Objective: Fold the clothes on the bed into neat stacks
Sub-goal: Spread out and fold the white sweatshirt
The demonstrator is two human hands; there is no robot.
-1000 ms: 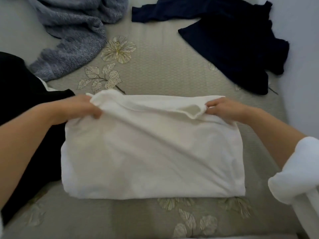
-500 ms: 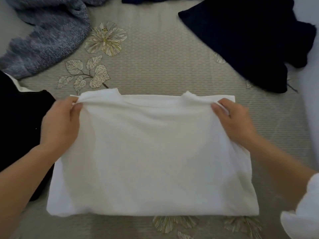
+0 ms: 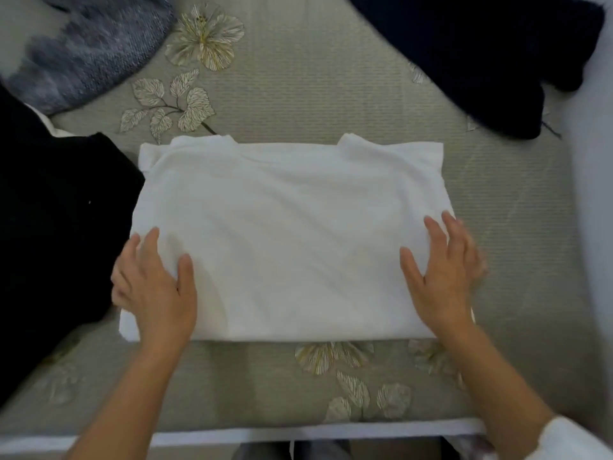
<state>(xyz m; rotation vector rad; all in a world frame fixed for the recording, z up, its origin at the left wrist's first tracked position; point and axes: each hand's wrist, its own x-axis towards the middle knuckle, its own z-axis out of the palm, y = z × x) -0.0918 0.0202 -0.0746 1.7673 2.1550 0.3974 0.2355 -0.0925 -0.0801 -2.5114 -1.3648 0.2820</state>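
Bedspread (image 3: 315, 104): grey-green, fine ribbed weave, lying flat.
Embroidered flower (image 3: 205, 39): pale gold and cream, at the far side, left of centre.
Leafy sprig (image 3: 169, 104): just below that flower, dark stem.
Near embroidery (image 3: 335, 358): flower and leaves by the near edge.
White trim (image 3: 298, 434): strip along the near edge.
Wall (image 3: 593, 161): pale, at right, blurred.

One wide-angle camera, worn on the head, looks steeply down across the bed (image 3: 315, 104) from its near edge, facing the far side. It sits close: the left hand (image 3: 156, 287) and right hand (image 3: 444, 277) reach in from the bottom. Frame edges look smeared, perhaps from motion blur.
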